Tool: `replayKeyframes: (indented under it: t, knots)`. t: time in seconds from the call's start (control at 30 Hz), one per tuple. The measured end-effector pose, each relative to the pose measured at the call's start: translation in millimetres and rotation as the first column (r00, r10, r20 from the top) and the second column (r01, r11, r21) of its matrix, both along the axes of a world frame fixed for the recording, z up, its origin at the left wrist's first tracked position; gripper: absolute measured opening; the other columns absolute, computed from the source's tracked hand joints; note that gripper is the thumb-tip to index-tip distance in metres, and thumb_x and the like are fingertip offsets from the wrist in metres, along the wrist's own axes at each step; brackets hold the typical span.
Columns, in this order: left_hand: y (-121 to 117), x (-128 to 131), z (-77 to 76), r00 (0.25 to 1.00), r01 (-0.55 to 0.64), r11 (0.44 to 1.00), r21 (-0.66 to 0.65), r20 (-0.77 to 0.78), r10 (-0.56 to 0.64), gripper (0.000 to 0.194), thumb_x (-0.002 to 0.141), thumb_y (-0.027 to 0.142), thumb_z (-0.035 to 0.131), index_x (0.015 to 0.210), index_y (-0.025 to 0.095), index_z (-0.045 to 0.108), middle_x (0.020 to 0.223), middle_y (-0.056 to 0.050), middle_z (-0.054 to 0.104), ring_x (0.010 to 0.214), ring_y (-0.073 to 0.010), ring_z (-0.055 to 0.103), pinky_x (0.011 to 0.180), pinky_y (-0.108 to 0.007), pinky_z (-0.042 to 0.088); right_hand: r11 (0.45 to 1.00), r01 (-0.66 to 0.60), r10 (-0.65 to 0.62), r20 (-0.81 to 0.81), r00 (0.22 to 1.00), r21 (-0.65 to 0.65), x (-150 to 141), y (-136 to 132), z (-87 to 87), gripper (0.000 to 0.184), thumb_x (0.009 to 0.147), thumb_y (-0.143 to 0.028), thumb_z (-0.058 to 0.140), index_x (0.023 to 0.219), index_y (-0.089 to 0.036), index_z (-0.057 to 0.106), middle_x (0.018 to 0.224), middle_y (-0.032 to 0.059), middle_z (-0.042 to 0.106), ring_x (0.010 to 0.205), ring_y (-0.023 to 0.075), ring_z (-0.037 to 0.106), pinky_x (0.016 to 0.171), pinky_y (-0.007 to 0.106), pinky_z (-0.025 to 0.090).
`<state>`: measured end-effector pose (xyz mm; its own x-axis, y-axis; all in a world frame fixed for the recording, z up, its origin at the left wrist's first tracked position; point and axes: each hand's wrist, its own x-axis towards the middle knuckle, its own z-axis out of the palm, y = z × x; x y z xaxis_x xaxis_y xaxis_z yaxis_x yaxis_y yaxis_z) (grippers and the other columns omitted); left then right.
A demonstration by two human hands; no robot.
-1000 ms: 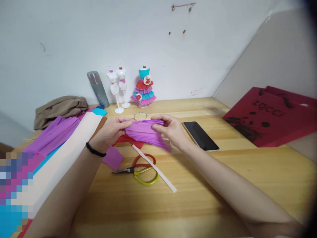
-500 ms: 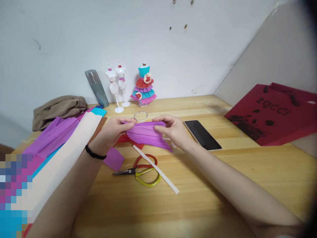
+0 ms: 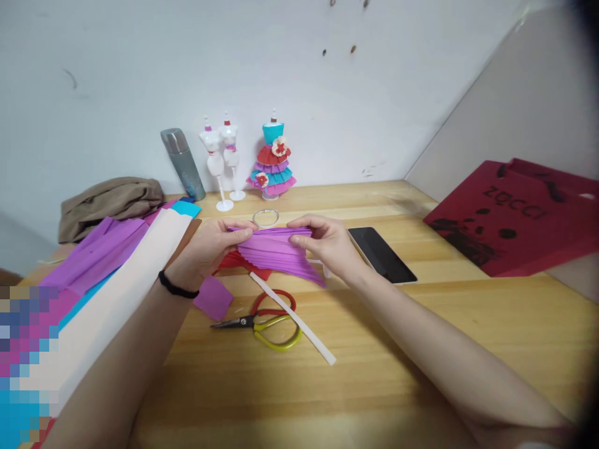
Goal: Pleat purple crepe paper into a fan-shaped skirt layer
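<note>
A strip of pleated purple crepe paper (image 3: 278, 249) is stretched between my two hands above the table. My left hand (image 3: 218, 244) pinches its upper left end between thumb and fingers. At the upper right end, my right hand (image 3: 322, 242) grips it the same way. Its folds fan out downward to the right. Red paper (image 3: 238, 265) lies partly hidden beneath it. Below are scissors (image 3: 264, 321) with one red and one yellow handle, and a narrow white strip (image 3: 299, 324) lies across them. A small purple paper piece (image 3: 214, 298) rests near my left wrist.
Coloured paper sheets (image 3: 126, 274) and brown cloth (image 3: 110, 206) lie at left. Behind stand a bottle (image 3: 184, 165), two white mannequins (image 3: 215, 163) and a mannequin in a ruffled paper dress (image 3: 272, 165). A metal ring (image 3: 266, 217), a phone (image 3: 381, 254) and a red bag (image 3: 510, 218) are also there.
Both hands keep their hold on the pleated purple paper, almost unmoved. The whole view has shifted very slightly.
</note>
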<state>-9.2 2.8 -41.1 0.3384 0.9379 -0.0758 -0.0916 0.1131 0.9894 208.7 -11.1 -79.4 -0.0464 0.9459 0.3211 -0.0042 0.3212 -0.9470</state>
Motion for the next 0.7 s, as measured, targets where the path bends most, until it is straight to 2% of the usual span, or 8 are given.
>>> replayKeyframes:
  t: [0.13, 0.27, 0.53, 0.7]
  knots:
    - [0.4, -1.4, -0.2, 1.0, 0.024, 0.999, -0.035, 0.01, -0.023, 0.027, 0.056, 0.027, 0.085, 0.077, 0.012, 0.075, 0.075, -0.006, 0.073, 0.068, -0.0147, 0.064, 0.067, -0.027, 0.05, 0.997, 0.043, -0.049, 0.086, 0.995, 0.063, 0.7, -0.2, 0.9, 0.014, 0.066, -0.024, 0.073, 0.079, -0.018, 0.071, 0.079, 0.0022, 0.069, 0.078, 0.0163, 0.062, 0.075, 0.031, 0.048]
    - [0.7, -1.4, -0.9, 1.0, -0.019, 0.998, -0.055, -0.013, 0.018, 0.032, 0.053, 0.026, 0.086, 0.078, 0.011, 0.075, 0.074, -0.006, 0.073, 0.067, -0.0138, 0.063, 0.066, -0.025, 0.049, 0.995, 0.054, -0.065, 0.139, 0.988, 0.086, 2.1, 0.3, 1.3, 0.013, 0.068, -0.027, 0.07, 0.077, -0.018, 0.07, 0.078, 0.0026, 0.068, 0.077, 0.0166, 0.061, 0.07, 0.03, 0.048]
    - [1.8, -2.4, -7.4, 0.978, -0.064, 0.99, 0.123, -0.188, 0.087, 0.035, 0.058, 0.029, 0.083, 0.088, 0.014, 0.074, 0.078, -0.005, 0.073, 0.067, -0.0159, 0.064, 0.065, -0.028, 0.048, 0.995, 0.07, -0.084, 0.231, 0.969, 0.068, 4.4, -1.5, 5.4, 0.012, 0.072, -0.029, 0.066, 0.074, -0.018, 0.066, 0.069, 0.0017, 0.064, 0.071, 0.0158, 0.059, 0.061, 0.027, 0.045]
    - [-1.7, -2.4, -3.7, 0.968, -0.051, 0.991, 0.126, -0.239, 0.08, 0.039, 0.056, 0.028, 0.083, 0.09, 0.014, 0.072, 0.073, -0.003, 0.071, 0.062, -0.0145, 0.062, 0.059, -0.026, 0.046, 0.997, 0.051, -0.065, 0.221, 0.973, 0.065, 4.3, -2.2, 7.1, 0.012, 0.072, -0.029, 0.065, 0.075, -0.017, 0.066, 0.069, 0.0012, 0.063, 0.068, 0.0145, 0.057, 0.06, 0.027, 0.044]
